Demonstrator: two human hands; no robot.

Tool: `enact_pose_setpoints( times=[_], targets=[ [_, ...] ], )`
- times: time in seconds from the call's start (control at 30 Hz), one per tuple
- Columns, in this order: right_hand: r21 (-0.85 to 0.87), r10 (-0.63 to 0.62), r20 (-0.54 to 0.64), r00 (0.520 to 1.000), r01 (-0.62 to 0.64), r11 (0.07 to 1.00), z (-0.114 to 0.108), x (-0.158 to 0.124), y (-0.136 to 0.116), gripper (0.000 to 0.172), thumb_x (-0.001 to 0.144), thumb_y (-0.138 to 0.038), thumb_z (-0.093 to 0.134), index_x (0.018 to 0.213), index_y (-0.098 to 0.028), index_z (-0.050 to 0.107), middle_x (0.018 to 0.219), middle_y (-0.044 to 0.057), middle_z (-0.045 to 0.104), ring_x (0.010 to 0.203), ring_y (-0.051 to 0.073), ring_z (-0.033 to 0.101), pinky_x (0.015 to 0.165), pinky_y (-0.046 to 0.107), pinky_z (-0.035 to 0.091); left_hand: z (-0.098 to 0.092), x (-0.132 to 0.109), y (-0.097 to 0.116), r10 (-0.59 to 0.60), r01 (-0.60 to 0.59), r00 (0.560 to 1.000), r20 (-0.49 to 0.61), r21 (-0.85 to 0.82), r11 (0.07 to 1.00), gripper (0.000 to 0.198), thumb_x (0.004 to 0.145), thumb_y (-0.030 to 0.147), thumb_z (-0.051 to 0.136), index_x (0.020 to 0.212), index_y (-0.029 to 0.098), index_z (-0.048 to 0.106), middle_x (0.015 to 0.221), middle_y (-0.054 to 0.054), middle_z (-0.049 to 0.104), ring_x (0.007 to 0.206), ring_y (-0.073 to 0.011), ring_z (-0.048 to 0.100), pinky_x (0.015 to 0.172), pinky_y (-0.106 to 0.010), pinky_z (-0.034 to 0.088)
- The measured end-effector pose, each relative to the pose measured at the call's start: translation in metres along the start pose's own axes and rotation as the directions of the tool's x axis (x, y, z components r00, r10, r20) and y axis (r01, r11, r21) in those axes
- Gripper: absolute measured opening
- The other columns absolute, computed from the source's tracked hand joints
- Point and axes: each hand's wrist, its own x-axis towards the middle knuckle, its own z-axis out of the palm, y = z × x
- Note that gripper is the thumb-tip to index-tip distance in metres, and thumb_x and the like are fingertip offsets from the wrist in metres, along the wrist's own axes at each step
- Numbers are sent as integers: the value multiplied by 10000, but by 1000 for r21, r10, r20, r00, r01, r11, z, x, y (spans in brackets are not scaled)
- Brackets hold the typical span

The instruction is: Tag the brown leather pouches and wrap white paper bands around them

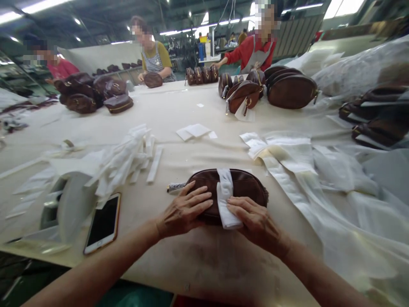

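Note:
A brown oval leather bag (246, 183) lies on the table in front of me, with a white wrapping strip (224, 192) running across its middle. My left hand (188, 207) rests flat on the bag's left side, fingers stretched out toward the strip. On the strip's lower right edge lies my right hand (254, 215), its fingers together and pressing the white material against the bag. The right fingertips touch the strip; whether they pinch it is hard to see. A wrapped zipper pull (175, 187) sticks out at the bag's left end.
White strips (128, 160) are piled at left, near a phone (104, 224) and a tape dispenser (68, 204). White sheets (287, 157) spread along the right. Finished-looking brown bags (290, 89) stand farther back. Several people work across the table (166, 111).

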Motion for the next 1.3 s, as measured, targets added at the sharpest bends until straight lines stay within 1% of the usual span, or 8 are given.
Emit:
enact_pose_setpoints(
  times=[0.23, 0.37, 0.47, 0.7, 0.9, 1.1, 1.2, 1.3],
  targets=[
    [-8, 2, 17, 1000, -2, 1000, -1, -1, 1, 236, 842, -119, 528, 1074, -121, 572, 1025, 148, 671, 984, 227, 625, 833, 360, 566, 2, -6, -1, -101, 98, 993, -65, -55, 994, 362, 900, 406, 521, 1158, 154, 552, 1190, -117, 620, 1229, -247, 498, 1073, -459, 321],
    [-40, -19, 40, 999, 21, 999, 0, 1, 0, 218, 858, -123, 505, 1064, -117, 577, 1027, 143, 676, 982, 229, 624, 842, 358, 566, 25, -10, 11, -177, 179, 955, -236, -13, 984, 228, 876, 228, 491, 1068, 152, 588, 1104, -95, 665, 1166, -218, 557, 1089, -443, 303],
    [-95, -49, 30, 998, 51, 994, 1, 2, -2, 214, 872, -110, 470, 1050, -117, 588, 1008, 139, 684, 985, 226, 626, 842, 353, 569, 38, -14, 15, -146, 171, 938, -316, 54, 984, 242, 863, 116, 434, 1047, 145, 588, 1077, -86, 678, 1157, -202, 566, 1098, -444, 305],
    [-135, -42, 29, 999, 46, 990, 5, -4, -4, 233, 860, -76, 480, 1060, -93, 597, 1036, 148, 673, 1017, 235, 607, 862, 362, 563, 20, 1, 26, -77, 112, 982, -174, 199, 974, 321, 873, 56, 412, 1169, 72, 535, 1205, -158, 601, 1251, -251, 476, 1081, -462, 345],
    [-108, -31, -15, 999, 29, 994, 8, -4, -7, 161, 879, -79, 471, 949, -122, 610, 1022, 122, 676, 1052, 212, 593, 885, 338, 552, 25, 15, 26, 138, -143, 989, 48, 150, 978, 379, 954, 104, 341, 1324, 61, 410, 1350, -149, 489, 1348, -231, 342, 1087, -379, 388],
    [-123, -36, -46, 998, 30, 992, 10, -3, -8, 165, 891, -80, 452, 932, -105, 610, 987, 121, 681, 1024, 212, 600, 877, 323, 552, 24, 18, 29, 100, -104, 993, 59, 61, 993, 419, 935, 66, 269, 1336, 55, 391, 1362, -145, 479, 1342, -248, 352, 1068, -424, 413],
    [-120, -29, -79, 996, 19, 993, 11, -3, -8, 187, 898, -78, 428, 923, -116, 610, 995, 115, 679, 1016, 202, 603, 878, 319, 549, 24, 22, 37, 92, -89, 994, -67, 37, 995, 396, 910, 56, 330, 1292, 38, 434, 1265, -173, 556, 1305, -261, 408, 1053, -449, 424],
    [-139, -34, -40, 999, 29, 990, 8, -2, -8, 217, 908, -83, 406, 991, -105, 605, 1023, 123, 673, 1027, 199, 602, 912, 333, 535, 32, 22, 42, 86, -75, 978, -191, 67, 995, 345, 916, 78, 394, 1250, 47, 474, 1137, -173, 630, 1224, -245, 506, 973, -380, 497]
  ],
)
